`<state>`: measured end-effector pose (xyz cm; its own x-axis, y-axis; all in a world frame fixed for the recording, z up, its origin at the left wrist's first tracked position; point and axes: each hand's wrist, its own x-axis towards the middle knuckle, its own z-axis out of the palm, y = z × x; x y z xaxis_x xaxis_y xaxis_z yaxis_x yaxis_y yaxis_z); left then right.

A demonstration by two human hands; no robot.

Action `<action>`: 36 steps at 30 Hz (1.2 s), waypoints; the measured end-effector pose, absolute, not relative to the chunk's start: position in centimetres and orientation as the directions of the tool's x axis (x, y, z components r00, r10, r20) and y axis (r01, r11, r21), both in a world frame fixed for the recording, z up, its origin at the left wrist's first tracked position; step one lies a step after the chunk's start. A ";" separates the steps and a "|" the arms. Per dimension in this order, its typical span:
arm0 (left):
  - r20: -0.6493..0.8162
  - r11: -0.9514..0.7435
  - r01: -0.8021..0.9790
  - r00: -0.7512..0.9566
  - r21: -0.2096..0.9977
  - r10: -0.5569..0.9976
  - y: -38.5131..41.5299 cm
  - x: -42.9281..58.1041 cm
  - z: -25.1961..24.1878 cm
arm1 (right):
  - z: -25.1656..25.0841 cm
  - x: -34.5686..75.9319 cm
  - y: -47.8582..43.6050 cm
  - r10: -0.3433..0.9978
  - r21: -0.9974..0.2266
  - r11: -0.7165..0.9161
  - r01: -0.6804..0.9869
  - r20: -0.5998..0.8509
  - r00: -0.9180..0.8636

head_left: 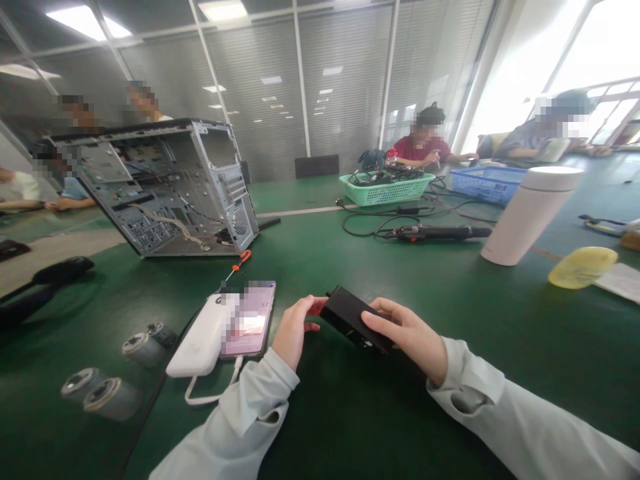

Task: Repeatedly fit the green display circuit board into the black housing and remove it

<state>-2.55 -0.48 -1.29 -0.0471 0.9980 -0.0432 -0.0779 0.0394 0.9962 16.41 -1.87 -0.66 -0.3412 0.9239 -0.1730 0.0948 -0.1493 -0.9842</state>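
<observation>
A small black rectangular box [353, 316] is tilted above the green table, with light marks or openings along its near side; its exact kind is unclear. My right hand [403, 330] grips its right end, thumb on top and fingers around the far side. At the box's left end is my left hand [299, 325], thumb and fingers apart; some fingertips reach the end of the box and are partly hidden there. Left of this hand lie a white power bank [200, 337] and a phone [253, 323], with a white cable [205, 401] below them.
An opened computer case [200, 193] stands at back left, near an orange-handled screwdriver [241, 260]. Several metal cylinders [113, 399] lie at left. Farther right are a green basket [387, 192] of cables, a black electric screwdriver [440, 233], a blue basket [487, 183] and a white bottle [530, 217]. People sit beyond.
</observation>
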 end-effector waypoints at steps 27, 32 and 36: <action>0.224 -0.278 0.295 0.203 0.914 0.953 -2.2 -1.9 -0.3 | -1.1 18.1 -1.1 0.774 -0.675 0.632 0.380 0.541 -0.327; 0.224 -0.289 0.303 0.231 0.908 0.947 -2.1 -2.0 -0.1 | -0.5 18.5 -1.2 0.732 -0.588 0.680 0.438 0.573 -0.368; 0.189 -0.246 0.285 0.214 0.926 0.958 -2.0 -1.9 0.1 | -0.7 18.7 -1.0 0.721 -0.557 0.691 0.461 0.573 -0.390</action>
<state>-1.94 -2.03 0.09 0.2141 0.9584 0.1889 0.2848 -0.2462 0.9264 18.67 -1.04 -0.67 -0.3896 0.7213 0.5727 0.4608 0.6910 -0.5569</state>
